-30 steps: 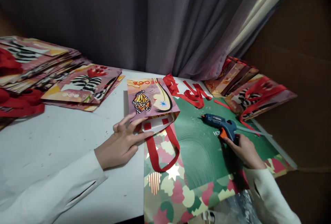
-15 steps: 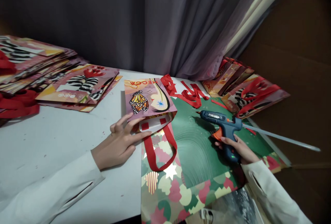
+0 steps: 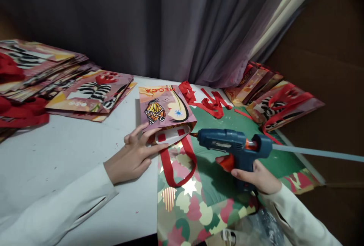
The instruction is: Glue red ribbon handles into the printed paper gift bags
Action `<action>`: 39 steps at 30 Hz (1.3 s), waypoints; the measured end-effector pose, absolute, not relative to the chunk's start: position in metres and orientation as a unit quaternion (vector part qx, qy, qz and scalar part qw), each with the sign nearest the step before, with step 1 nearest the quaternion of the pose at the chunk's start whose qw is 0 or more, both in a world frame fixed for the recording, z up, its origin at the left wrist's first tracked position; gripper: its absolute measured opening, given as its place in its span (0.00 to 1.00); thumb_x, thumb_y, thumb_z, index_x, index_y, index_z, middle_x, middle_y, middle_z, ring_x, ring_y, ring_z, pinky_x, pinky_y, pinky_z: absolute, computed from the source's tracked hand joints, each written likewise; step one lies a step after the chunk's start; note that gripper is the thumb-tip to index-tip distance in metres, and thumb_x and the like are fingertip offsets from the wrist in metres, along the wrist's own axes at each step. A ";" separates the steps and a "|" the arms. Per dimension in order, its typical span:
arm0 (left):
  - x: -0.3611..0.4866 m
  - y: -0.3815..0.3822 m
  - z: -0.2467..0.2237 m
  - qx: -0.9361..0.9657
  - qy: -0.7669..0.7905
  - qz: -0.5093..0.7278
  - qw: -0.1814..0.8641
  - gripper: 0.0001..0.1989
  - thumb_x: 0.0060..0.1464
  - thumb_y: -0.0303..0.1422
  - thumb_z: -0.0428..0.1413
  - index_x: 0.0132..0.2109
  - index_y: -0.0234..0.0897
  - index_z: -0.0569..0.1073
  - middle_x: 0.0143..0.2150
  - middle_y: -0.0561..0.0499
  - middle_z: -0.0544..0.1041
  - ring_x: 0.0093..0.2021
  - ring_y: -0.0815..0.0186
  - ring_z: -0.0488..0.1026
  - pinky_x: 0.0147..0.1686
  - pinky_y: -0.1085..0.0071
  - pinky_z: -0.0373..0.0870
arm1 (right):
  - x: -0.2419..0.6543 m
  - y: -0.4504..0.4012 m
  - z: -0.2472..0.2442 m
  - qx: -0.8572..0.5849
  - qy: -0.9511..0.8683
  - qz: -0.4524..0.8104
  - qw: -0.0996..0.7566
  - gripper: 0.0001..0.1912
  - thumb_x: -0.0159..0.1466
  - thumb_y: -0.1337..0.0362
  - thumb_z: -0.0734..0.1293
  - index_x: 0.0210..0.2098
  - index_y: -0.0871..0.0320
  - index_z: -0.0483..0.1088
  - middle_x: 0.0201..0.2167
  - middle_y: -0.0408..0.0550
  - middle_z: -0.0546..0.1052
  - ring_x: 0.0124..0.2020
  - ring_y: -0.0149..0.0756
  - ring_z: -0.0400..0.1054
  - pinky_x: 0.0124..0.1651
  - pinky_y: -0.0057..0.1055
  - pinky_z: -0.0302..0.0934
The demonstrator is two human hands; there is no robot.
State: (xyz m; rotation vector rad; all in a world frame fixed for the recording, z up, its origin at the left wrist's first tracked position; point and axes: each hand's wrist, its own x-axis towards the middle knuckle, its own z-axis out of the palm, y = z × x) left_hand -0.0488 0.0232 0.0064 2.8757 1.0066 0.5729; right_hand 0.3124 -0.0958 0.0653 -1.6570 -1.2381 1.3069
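A purple paper gift bag (image 3: pixel 167 109) with a butterfly print lies flat, its mouth facing me and gaping. My left hand (image 3: pixel 135 157) holds that mouth's left corner, some fingers on the upper panel and one across the lower edge. A red ribbon handle (image 3: pixel 172 170) loops out of the mouth toward me, its two ends lying on the white inside. My right hand (image 3: pixel 256 177) is wrapped around the grip of a blue glue gun (image 3: pixel 227 140), with fingers at the orange trigger. Its nozzle is close to the bag's right corner; whether they touch I cannot tell. A long glue stick (image 3: pixel 315 151) protrudes behind.
Printed bags (image 3: pixel 88 90) are piled at the left beside red ribbons (image 3: pixel 25 111). More bags (image 3: pixel 284 104) lean at the back right. Cut red ribbon pieces (image 3: pixel 212 104) lie behind the green patterned sheet (image 3: pixel 210 189). A grey curtain (image 3: pixel 136 26) hangs behind the white table (image 3: pixel 82 151).
My right hand has brought the glue gun left, its nozzle now near the bag's mouth. My left hand and the bag keep their places, with a slight shift of the whole view.
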 end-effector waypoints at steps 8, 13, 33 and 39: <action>-0.049 0.021 0.006 0.925 0.337 0.175 0.028 0.36 0.48 0.25 0.50 0.62 0.61 0.64 0.68 0.48 0.47 0.66 0.33 0.41 0.51 0.40 0.57 | 0.290 -0.039 0.048 -0.605 -0.646 0.388 0.259 0.16 0.50 0.58 0.71 0.36 0.60 0.76 0.32 0.50 0.79 0.34 0.43 0.73 0.40 0.38 0.69; -0.051 0.020 0.009 0.926 0.342 0.154 0.035 0.34 0.48 0.27 0.52 0.61 0.60 0.66 0.71 0.51 0.42 0.67 0.33 0.41 0.56 0.35 0.50 | 0.273 -0.001 0.042 -0.544 -0.691 0.410 0.242 0.19 0.52 0.62 0.68 0.43 0.61 0.74 0.39 0.50 0.80 0.40 0.43 0.73 0.44 0.37 0.67; -0.057 0.016 0.013 0.942 0.316 0.101 -0.054 0.39 0.47 0.25 0.50 0.67 0.53 0.59 0.65 0.43 0.56 0.69 0.46 0.45 0.66 0.44 0.36 | 0.244 0.025 0.041 -0.513 -0.769 0.338 0.178 0.17 0.56 0.63 0.69 0.45 0.55 0.76 0.34 0.47 0.79 0.33 0.40 0.71 0.37 0.32 0.63; -0.059 0.016 0.012 0.946 0.304 0.093 -0.063 0.38 0.47 0.26 0.51 0.66 0.52 0.60 0.62 0.43 0.61 0.70 0.44 0.45 0.66 0.42 0.36 | 0.242 0.026 0.040 -0.511 -0.769 0.340 0.179 0.18 0.55 0.64 0.69 0.46 0.55 0.75 0.35 0.47 0.79 0.32 0.38 0.71 0.34 0.30 0.61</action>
